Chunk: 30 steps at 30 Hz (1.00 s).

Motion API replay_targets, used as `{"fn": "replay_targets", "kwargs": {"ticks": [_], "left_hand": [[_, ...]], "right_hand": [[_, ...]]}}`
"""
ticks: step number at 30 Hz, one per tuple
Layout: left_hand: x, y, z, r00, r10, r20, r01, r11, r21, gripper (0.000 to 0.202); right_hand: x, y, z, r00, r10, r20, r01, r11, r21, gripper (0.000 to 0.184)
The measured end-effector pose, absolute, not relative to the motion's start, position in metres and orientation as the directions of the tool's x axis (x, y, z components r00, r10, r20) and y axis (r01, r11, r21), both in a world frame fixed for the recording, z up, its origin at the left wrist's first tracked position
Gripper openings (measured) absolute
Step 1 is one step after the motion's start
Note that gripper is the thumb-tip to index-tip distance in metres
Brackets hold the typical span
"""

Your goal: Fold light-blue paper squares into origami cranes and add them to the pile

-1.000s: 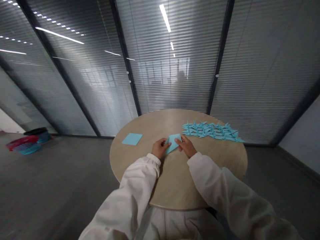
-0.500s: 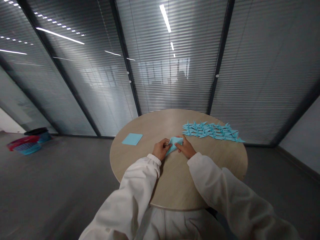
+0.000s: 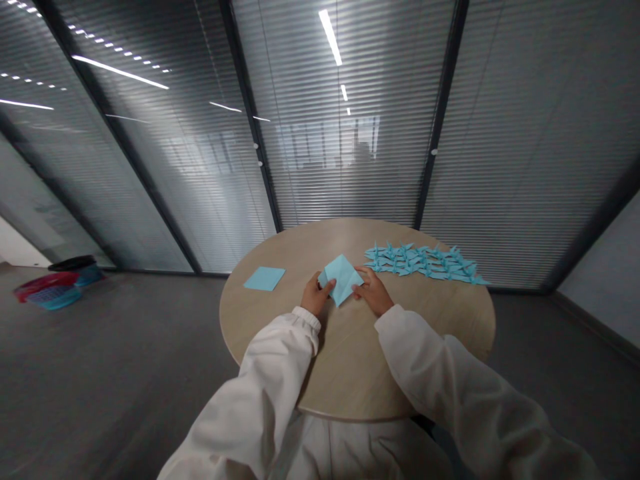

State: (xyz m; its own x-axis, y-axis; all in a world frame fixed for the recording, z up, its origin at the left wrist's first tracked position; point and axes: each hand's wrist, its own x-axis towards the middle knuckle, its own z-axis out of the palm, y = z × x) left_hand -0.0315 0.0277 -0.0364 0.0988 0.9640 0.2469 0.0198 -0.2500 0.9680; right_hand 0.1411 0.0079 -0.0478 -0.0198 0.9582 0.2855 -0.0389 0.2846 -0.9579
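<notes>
A light blue paper sheet (image 3: 341, 278) is spread into a diamond shape, tilted up off the round wooden table (image 3: 350, 360). My left hand (image 3: 315, 299) pinches its left corner and my right hand (image 3: 373, 293) pinches its right corner. Both arms are in white sleeves. A flat stack of blue square paper (image 3: 265, 278) lies to the left of my hands. Several folded blue paper cranes (image 3: 423, 261) lie in rows on the table to the right.
Glass walls with blinds stand behind the table. Red and blue baskets (image 3: 53, 288) sit on the grey floor at the far left. A person's blurred reflection shows in the glass ahead.
The paper was a folded triangle held low; now it is opened out into a diamond and raised between both hands. The hands have moved slightly apart.
</notes>
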Motion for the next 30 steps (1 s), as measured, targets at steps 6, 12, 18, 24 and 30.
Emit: {"fn": "replay_targets", "kwargs": {"ticks": [6,12,18,24,30], "left_hand": [[-0.025,0.020,-0.031,0.130,0.989,0.074,-0.214,-0.045,0.976,0.043],[-0.023,0.015,-0.028,0.209,0.977,-0.030,-0.327,0.098,0.940,0.033],[-0.023,0.017,-0.027,0.129,0.990,-0.054,-0.423,0.104,0.900,0.017],[-0.023,0.019,-0.026,0.117,0.990,-0.083,-0.443,0.126,0.888,0.010],[-0.022,0.014,-0.025,0.145,0.989,-0.039,-0.451,0.101,0.887,0.020]], "right_hand": [[0.145,0.006,-0.046,0.074,0.913,0.401,0.010,0.402,-0.916,0.055],[0.148,0.004,-0.046,-0.065,0.813,0.578,0.219,0.577,-0.787,0.032],[0.143,0.001,-0.043,-0.220,0.756,0.617,0.251,0.655,-0.713,0.044],[0.142,-0.005,-0.040,-0.232,0.799,0.556,0.278,0.602,-0.749,0.026],[0.141,-0.002,-0.039,-0.123,0.851,0.511,0.220,0.525,-0.822,0.017]]}}
